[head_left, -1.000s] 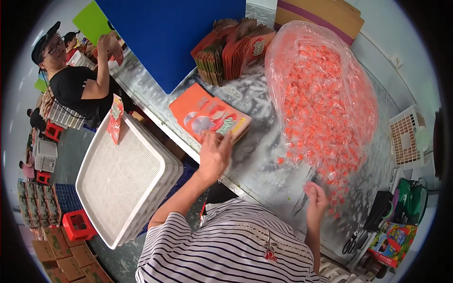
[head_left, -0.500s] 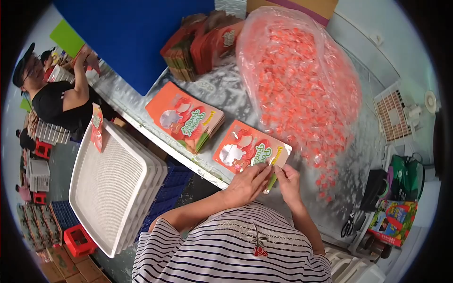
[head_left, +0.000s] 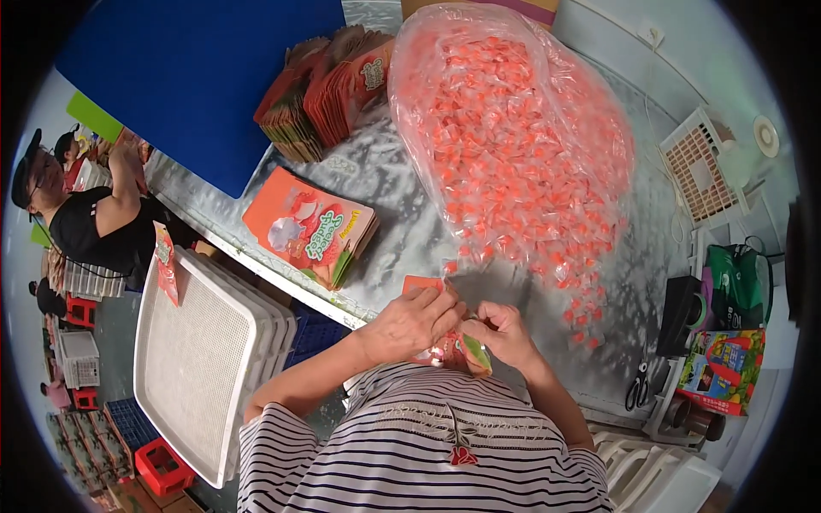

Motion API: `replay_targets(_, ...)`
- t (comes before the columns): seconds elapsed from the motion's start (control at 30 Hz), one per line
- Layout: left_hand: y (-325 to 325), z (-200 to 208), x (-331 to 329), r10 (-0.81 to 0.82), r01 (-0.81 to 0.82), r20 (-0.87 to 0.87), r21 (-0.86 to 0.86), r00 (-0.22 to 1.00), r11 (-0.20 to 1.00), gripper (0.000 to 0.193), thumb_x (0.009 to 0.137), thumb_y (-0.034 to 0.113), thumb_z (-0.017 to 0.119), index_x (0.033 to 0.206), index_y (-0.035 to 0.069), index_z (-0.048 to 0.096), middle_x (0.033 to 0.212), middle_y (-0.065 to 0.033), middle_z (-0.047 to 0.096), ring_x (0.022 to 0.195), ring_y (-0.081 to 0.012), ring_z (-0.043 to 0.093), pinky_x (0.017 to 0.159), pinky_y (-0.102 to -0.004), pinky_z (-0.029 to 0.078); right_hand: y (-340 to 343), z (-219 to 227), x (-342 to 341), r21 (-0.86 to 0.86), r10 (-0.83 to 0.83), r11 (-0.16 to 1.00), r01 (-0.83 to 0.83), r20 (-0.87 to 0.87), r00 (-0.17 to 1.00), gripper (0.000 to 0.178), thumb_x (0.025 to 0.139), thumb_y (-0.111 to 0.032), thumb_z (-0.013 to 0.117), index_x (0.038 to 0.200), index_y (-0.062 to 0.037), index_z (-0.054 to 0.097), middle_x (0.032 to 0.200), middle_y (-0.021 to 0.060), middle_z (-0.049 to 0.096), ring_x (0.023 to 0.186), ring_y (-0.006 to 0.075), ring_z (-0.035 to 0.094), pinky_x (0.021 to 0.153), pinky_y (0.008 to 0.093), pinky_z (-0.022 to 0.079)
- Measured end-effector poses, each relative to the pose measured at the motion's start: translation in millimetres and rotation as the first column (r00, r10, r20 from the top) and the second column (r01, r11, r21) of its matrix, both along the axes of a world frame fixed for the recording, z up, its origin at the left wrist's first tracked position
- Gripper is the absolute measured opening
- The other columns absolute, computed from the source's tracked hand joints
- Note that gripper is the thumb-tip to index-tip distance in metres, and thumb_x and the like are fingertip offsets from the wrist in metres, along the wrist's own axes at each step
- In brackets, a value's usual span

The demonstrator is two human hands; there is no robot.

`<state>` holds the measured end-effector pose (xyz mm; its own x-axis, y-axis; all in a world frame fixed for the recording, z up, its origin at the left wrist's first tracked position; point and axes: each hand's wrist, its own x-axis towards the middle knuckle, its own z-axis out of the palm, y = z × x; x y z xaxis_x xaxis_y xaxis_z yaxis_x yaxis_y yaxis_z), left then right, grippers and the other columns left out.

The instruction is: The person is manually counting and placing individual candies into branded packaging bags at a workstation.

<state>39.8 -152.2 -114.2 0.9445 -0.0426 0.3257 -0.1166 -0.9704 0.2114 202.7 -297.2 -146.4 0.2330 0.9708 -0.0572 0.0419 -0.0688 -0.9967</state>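
Close in front of my striped shirt, a printed red pouch [head_left: 475, 352] is held tilted between my two hands, its green part showing. My left hand [head_left: 409, 318] has its fingers closed on the pouch's upper part, and those fingers cover much of it. With thumb and fingers pinched, my right hand [head_left: 506, 332] grips the pouch's right edge. A flat stack of matching pouches [head_left: 304, 229] lies on the table to the left. Beyond my hands sits a large clear plastic bag [head_left: 513, 137] full of small red wrapped pieces, some spilling out as loose pieces [head_left: 581, 316].
Bundled pouches [head_left: 329, 94] stand farther back beside a blue board [head_left: 188, 85]. Stacked white trays [head_left: 197, 342] are at the left, a single pouch [head_left: 165, 265] on their rim. Scissors [head_left: 637, 386] hang at the right, below a plastic basket [head_left: 705, 167]. A co-worker [head_left: 90, 222] is at far left.
The pouch has been lifted off the table and drawn toward my body, now tilted. My left hand has gone from lying on it to gripping its upper part. The view has shifted slightly.
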Motion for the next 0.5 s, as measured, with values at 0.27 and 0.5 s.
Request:
replay_targets(0.27, -1.6, 0.3, 2.5, -0.065, 0.069, -0.032, 0.124, 0.997, 0.990, 0.040, 0.073, 0.014, 0.056, 0.109, -0.002, 0.056, 0.107, -0.0121, 0.053, 0.089, -0.0255, 0.060, 0.066, -0.0330, 0.054, -2.7, -0.3, 5.3, -0.101, -0.057, 0.992, 0.081, 0.220, 0.974, 0.020, 0.084, -0.009, 0.067, 0.075, 0.0005, 0.052, 0.060, 0.0055, 0.054, 0.055, 0.0100, 0.050, 0.051, 0.0280, 0.041)
replay_targets(0.5, -19.1, 7.7, 10.4, -0.188, 0.205, -0.183, 0.079, 0.965, 0.975, 0.035, 0.071, 0.013, 0.060, 0.101, -0.004, 0.055, 0.094, -0.0143, 0.055, 0.074, -0.0246, 0.062, 0.055, -0.0314, 0.052, -3.9, 4.8, -2.6, -0.184, 0.043, 0.982, 0.043, 0.439, 0.898, 0.013, 0.082, -0.010, 0.058, 0.083, 0.0022, 0.055, 0.074, 0.0236, 0.061, 0.071, 0.0438, 0.060, 0.063, 0.0467, 0.047)
